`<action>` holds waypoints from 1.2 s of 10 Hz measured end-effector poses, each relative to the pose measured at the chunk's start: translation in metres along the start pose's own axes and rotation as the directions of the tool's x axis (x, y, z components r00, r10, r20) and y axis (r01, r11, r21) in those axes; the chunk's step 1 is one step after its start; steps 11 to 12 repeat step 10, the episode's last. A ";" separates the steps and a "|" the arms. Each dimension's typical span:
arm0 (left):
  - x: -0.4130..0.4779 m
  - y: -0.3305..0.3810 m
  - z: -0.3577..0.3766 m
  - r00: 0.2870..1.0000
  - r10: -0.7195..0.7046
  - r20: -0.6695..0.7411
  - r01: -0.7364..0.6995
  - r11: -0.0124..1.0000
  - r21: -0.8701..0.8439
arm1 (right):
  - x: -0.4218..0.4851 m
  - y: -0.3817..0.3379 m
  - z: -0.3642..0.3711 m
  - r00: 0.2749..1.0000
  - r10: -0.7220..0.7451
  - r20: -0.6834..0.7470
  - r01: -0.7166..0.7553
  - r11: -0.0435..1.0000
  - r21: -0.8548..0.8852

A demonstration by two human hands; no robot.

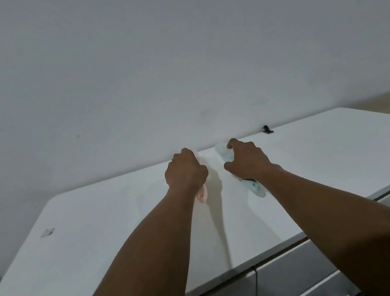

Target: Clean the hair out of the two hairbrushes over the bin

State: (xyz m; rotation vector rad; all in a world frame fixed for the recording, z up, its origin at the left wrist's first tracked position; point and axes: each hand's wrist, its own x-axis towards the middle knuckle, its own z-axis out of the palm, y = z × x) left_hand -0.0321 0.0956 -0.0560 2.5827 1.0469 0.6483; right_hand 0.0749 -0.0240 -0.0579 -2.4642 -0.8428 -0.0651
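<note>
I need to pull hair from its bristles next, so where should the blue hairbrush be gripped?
Probably by its handle, coming from the near side. The blue hairbrush lies flat on the white table, handle end toward the person and bristle head toward the wall, leaving the bristles free.

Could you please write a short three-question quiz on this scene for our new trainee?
1. True or false: the left hand rests on the pink hairbrush.
2. Which hand covers the light blue hairbrush? A) left B) right C) neither
3. Fill in: both brushes lie on the white ____, near the wall.

Key
1. True.
2. B: the right hand is over it, and its handle pokes out beneath the wrist.
3. Table. No bin shows in this view.
</note>
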 end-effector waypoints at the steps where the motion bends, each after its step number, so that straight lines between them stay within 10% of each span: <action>1: 0.013 0.006 0.004 1.000 0.001 0.011 -0.001 1.000 0.001 | 0.017 -0.001 0.002 1.000 -0.015 0.005 0.015 1.000 -0.020; 12: 0.015 0.049 -0.015 0.999 0.031 -0.017 -0.029 0.996 0.086 | 0.026 0.032 -0.051 0.991 -0.098 0.086 0.099 0.995 -0.002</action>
